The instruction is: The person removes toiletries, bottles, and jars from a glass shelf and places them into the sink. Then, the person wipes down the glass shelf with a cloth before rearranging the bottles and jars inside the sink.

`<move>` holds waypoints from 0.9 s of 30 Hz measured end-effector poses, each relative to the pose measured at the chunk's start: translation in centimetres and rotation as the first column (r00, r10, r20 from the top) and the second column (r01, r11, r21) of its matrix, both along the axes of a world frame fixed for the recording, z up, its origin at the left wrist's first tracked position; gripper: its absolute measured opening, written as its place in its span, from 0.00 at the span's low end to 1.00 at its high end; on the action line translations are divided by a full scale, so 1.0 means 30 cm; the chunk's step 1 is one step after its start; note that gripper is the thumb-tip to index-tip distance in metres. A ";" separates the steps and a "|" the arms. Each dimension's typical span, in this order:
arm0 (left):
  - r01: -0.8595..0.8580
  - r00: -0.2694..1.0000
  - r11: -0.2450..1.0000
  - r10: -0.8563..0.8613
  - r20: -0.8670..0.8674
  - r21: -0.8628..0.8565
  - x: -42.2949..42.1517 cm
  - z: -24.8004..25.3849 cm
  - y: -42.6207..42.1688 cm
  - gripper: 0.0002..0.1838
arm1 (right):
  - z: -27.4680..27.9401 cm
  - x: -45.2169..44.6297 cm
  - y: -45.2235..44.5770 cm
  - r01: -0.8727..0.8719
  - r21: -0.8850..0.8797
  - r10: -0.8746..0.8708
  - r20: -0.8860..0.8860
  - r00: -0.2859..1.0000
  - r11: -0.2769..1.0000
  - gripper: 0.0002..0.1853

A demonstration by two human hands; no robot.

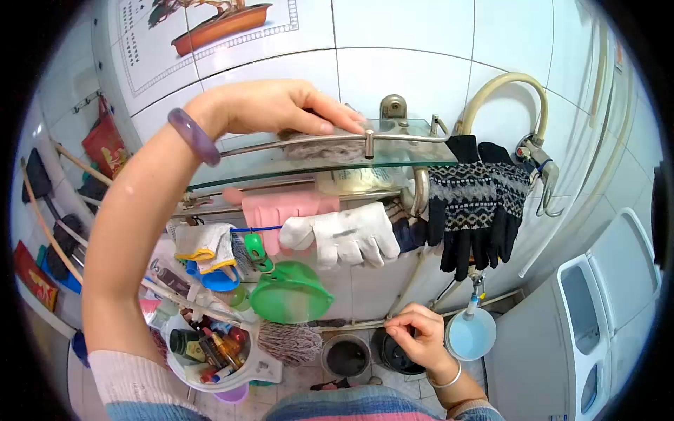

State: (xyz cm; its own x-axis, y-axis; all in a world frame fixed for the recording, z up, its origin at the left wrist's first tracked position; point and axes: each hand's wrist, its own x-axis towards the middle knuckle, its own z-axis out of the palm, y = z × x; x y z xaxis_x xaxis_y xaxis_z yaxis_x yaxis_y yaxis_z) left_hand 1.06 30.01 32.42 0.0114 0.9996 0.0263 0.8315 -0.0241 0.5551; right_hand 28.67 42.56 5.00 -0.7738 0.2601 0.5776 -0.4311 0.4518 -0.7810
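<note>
My left hand (pixel 302 109) reaches over the metal rail of the glass shelf (pixel 295 168), a purple bangle on its wrist. Its fingers stretch to the right with the thumb apart, resting against a grey fuzzy bundle (pixel 326 149) on the shelf. How far the fingertips reach around the bundle is hidden. Low in front of me, my right hand (pixel 419 337) is curled, thumb against fingers, with nothing visible in it. A dark bucket (pixel 393 361) stands beneath it, and a white bucket of bluish water (pixel 471 335) is just to its right.
Under the shelf hang white gloves (pixel 344 235), a pink glove (pixel 284 214) and black patterned knit gloves (pixel 477 203). A green basin (pixel 291 291) and a white tub of bottles (pixel 263 372) are lower left. The washing machine (pixel 540 337) stands right; a hose (pixel 505 81) loops from a tap.
</note>
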 end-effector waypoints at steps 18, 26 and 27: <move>-0.001 0.988 1.000 0.004 0.152 -0.017 0.011 -0.004 -0.026 0.15 | 0.006 -0.020 -0.014 -0.006 -0.054 0.005 -0.019 1.000 0.999 0.03; -0.469 0.866 0.880 0.475 0.154 -0.074 -0.083 0.010 -0.445 0.13 | -0.046 -0.017 -0.011 0.081 -0.089 -0.081 0.002 0.997 0.993 0.03; -0.524 0.830 0.848 0.529 0.177 -0.073 -0.092 0.009 -0.492 0.13 | -0.050 -0.013 -0.007 0.098 -0.112 -0.095 0.033 0.995 0.989 0.02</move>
State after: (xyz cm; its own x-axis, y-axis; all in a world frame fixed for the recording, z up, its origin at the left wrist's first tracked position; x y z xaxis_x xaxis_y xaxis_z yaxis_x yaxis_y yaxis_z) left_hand -1.69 15.25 32.68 -0.5197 0.8532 -0.0454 0.5982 0.4013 0.6936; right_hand 28.29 42.35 3.50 -0.7569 0.3970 0.5191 -0.3674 0.3984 -0.8404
